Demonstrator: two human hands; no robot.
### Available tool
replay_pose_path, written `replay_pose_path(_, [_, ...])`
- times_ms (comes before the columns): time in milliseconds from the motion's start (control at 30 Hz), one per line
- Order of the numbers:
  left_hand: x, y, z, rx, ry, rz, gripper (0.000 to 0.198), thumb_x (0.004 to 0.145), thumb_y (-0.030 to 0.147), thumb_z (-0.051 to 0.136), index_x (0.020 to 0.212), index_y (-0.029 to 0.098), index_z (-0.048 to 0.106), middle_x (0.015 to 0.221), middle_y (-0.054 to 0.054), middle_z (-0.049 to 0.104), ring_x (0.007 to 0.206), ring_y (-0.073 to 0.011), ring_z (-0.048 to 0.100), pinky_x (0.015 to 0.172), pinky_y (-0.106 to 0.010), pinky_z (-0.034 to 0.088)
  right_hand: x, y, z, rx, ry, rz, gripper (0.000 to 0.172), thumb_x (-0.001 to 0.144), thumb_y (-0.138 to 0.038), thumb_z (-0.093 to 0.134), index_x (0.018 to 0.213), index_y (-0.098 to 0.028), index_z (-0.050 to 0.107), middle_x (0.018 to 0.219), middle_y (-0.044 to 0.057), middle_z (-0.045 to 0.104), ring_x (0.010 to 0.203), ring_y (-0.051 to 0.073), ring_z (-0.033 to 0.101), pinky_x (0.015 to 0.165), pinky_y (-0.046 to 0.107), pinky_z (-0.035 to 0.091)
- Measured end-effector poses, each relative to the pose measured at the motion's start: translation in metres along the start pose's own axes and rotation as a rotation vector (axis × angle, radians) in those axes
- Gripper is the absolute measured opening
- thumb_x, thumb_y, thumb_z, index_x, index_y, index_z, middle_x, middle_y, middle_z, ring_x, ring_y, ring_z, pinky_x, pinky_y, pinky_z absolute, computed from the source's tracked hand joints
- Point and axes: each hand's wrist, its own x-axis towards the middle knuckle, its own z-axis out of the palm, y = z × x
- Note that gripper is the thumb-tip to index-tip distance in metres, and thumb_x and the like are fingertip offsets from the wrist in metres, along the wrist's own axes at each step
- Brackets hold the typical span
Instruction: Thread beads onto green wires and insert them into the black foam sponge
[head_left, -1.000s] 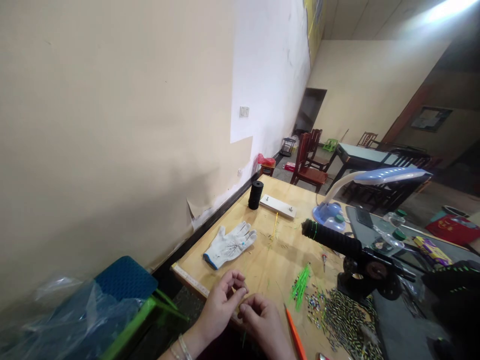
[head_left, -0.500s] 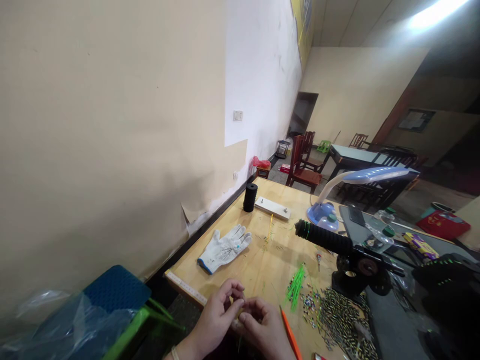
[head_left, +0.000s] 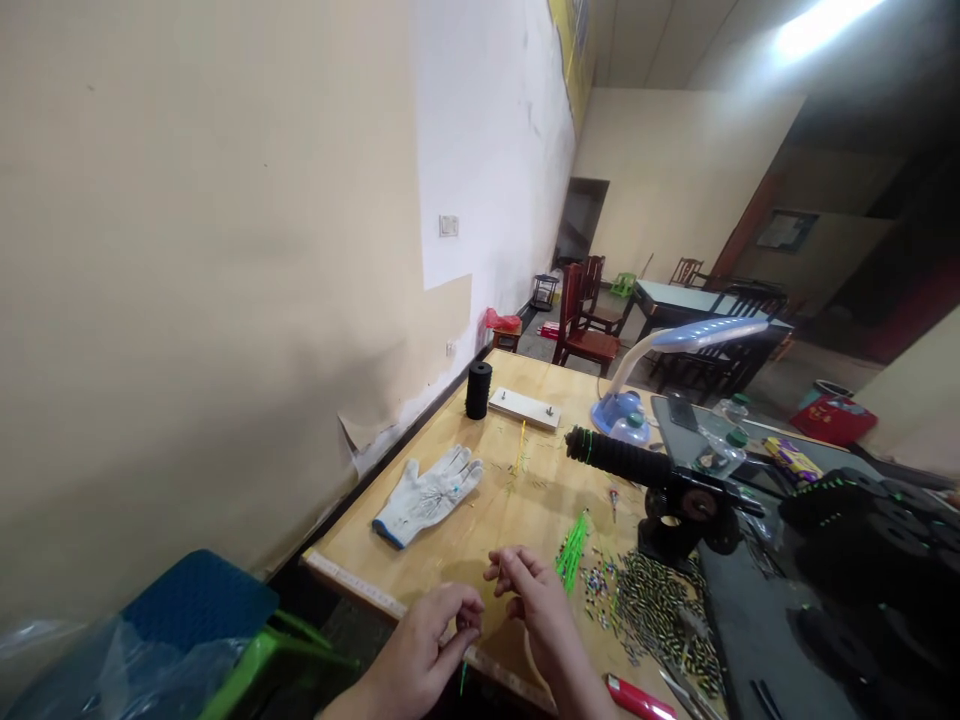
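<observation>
My left hand (head_left: 431, 645) is closed at the table's near edge, thumb pressed against the curled fingers. A thin green strand (head_left: 463, 678) hangs down below its fingertips; what else it pinches is too small to see. My right hand (head_left: 534, 598) is raised a little farther forward, apart from the left, with thumb and index finger bent together. Whether something fine sits between them cannot be made out. Just beyond it lies a bundle of bright green strands (head_left: 573, 552). Small coloured beads (head_left: 598, 582) and a heap of dark-and-gold small pieces (head_left: 660, 600) spread to its right.
A white work glove (head_left: 427, 497) lies on the wooden table (head_left: 420, 570). Behind stand a black cylinder (head_left: 478, 391), a white bar (head_left: 525, 408) and a blue desk lamp (head_left: 619, 410). A black clamp-like device (head_left: 667, 495) stands right; a red lighter-like object (head_left: 637, 697) lies near.
My hands have come apart: the right has lifted forward, while the left stays low near the table edge. The view has shifted slightly, and the orange tool beside my right hand no longer shows.
</observation>
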Motion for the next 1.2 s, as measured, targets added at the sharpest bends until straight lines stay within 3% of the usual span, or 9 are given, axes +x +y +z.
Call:
replay_pose_path(133, [-0.002,0.002,-0.004,0.035,-0.076,0.026,0.01,0.085,0.019,0.056,0.089,0.025,0.064,0.083,-0.004,0.068,0.077,-0.0199,0.062,0.072,-0.027,0.046,-0.002,0.005,-0.003,0.018,0.059,-0.022,0.038,0.064,-0.054,0.077,0.066,-0.017,0.069,0.069,0.003,0.068,0.059,0.011,0.051,0.047,0.018,0.031])
replay_pose_path(267, [0.003,0.01,-0.002,0.026,0.003,0.002,0.012,0.082,0.017,0.059,0.089,0.024,0.066,0.091,-0.005,0.069,0.09,-0.0231,0.063,0.082,-0.031,0.047,-0.012,0.014,-0.008,0.011,0.171,-0.033,0.037,0.062,-0.055,0.079,0.071,-0.019,0.075,0.076,0.004,0.07,0.07,0.015,0.055,0.059,0.022,0.041])
replay_pose_path(400, [0.012,0.023,0.017,-0.01,0.142,-0.04,0.01,0.079,0.019,0.063,0.088,0.023,0.065,0.092,-0.005,0.07,0.092,-0.0241,0.064,0.086,-0.033,0.048,-0.03,0.02,-0.006,0.117,0.238,-0.039,0.041,0.059,-0.057,0.08,0.08,-0.022,0.079,0.087,0.005,0.073,0.081,0.02,0.06,0.069,0.026,0.045])
replay_pose_path(600, [0.016,0.033,0.052,0.071,0.194,0.052,0.002,0.083,0.022,0.062,0.082,0.02,0.063,0.082,-0.004,0.068,0.081,-0.0215,0.064,0.075,-0.032,0.05,-0.059,0.026,-0.008,0.354,0.24,-0.031,0.038,0.059,-0.054,0.083,0.078,-0.021,0.078,0.092,0.006,0.074,0.089,0.022,0.064,0.075,0.028,0.049])
replay_pose_path(733, [0.013,0.037,0.06,0.096,0.163,0.116,0.008,0.087,0.022,0.059,0.081,0.02,0.064,0.078,-0.002,0.068,0.078,-0.0193,0.064,0.071,-0.029,0.051,-0.07,0.039,-0.02,0.368,0.31,-0.035,0.041,0.059,-0.052,0.084,0.087,-0.021,0.078,0.098,0.007,0.074,0.092,0.023,0.065,0.076,0.029,0.051])
replay_pose_path(833, [0.01,0.039,0.061,0.118,0.133,0.156,0.011,0.088,0.02,0.057,0.08,0.021,0.064,0.077,-0.001,0.068,0.076,-0.0179,0.064,0.07,-0.028,0.05,-0.076,0.046,-0.032,0.325,0.359,-0.071,0.048,0.061,-0.051,0.083,0.098,-0.021,0.075,0.1,0.009,0.074,0.087,0.023,0.066,0.067,0.027,0.051])
replay_pose_path(1000, [0.006,0.041,0.064,0.228,0.143,0.222,0.012,0.086,0.014,0.055,0.077,0.02,0.061,0.075,-0.002,0.065,0.074,-0.0181,0.063,0.067,-0.028,0.049,-0.089,0.044,-0.048,0.268,0.428,-0.154,0.044,0.066,-0.054,0.079,0.089,-0.017,0.073,0.079,0.009,0.073,0.077,0.023,0.067,0.056,0.025,0.049])
replay_pose_path(1200, [0.003,0.046,0.069,0.36,0.12,0.285,0.014,0.084,0.01,0.053,0.075,0.02,0.058,0.072,-0.003,0.063,0.073,-0.0194,0.061,0.067,-0.031,0.047,-0.099,0.048,-0.059,0.136,0.465,-0.197,0.042,0.068,-0.054,0.076,0.087,-0.017,0.071,0.081,0.008,0.072,0.077,0.022,0.066,0.06,0.026,0.05])
